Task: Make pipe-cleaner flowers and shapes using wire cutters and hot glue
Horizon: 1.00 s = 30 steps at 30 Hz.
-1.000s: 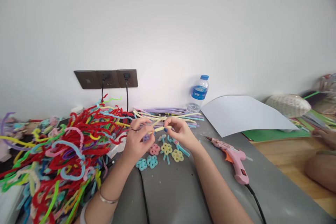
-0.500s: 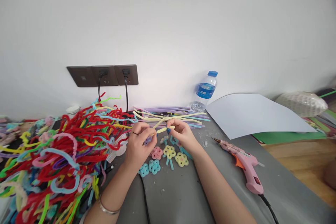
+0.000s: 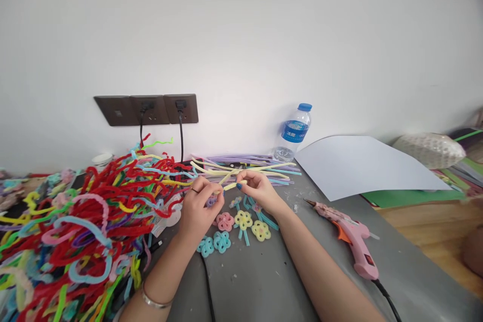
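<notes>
My left hand (image 3: 199, 205) and my right hand (image 3: 258, 189) are held close together above a grey table (image 3: 260, 282). Both pinch a pale yellow pipe cleaner (image 3: 233, 184) that runs between their fingertips. Just below the hands lie small pipe-cleaner flowers (image 3: 243, 220) in pink, yellow and blue. Behind the hands sits a bundle of straight pastel pipe cleaners (image 3: 249, 163).
A big tangle of coloured pipe cleaners (image 3: 83, 221) covers the left of the table. A pink glue gun (image 3: 349, 239) lies at the right with its cord. A water bottle (image 3: 294, 133), white paper sheet (image 3: 362, 163) and wall sockets (image 3: 147, 109) are behind.
The view has swung a little left since one second ago. My hands stay on the yellow pipe cleaner and have shifted only slightly.
</notes>
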### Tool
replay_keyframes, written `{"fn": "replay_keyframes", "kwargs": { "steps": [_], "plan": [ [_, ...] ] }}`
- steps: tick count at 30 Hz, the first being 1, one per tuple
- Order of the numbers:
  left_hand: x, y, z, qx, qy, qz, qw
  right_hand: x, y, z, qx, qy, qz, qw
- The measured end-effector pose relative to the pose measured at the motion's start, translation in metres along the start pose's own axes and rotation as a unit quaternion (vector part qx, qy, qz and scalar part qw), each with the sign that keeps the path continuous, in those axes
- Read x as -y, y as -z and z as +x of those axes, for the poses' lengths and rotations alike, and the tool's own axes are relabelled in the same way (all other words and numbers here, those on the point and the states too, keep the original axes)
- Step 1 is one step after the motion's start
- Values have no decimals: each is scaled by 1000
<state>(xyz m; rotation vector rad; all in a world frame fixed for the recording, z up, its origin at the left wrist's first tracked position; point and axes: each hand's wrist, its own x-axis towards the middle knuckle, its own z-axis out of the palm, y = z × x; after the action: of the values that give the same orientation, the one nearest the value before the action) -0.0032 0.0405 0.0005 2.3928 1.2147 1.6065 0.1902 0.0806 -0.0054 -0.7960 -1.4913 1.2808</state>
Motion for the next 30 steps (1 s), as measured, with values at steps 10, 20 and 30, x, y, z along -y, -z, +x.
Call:
{"fn": "replay_keyframes", "kwargs": {
  "steps": [10,20,30],
  "plan": [
    [2,-2,-1,5,22,-5,1000,-1,3,3,21,2,-4,1000],
    [4,-6,-3,8,33,-1,999,-1,2,3,17,-2,-26,1000],
    [4,-5,-2,14,28,-5,999,1,0,2,37,-12,-9,999]
  ]
}}
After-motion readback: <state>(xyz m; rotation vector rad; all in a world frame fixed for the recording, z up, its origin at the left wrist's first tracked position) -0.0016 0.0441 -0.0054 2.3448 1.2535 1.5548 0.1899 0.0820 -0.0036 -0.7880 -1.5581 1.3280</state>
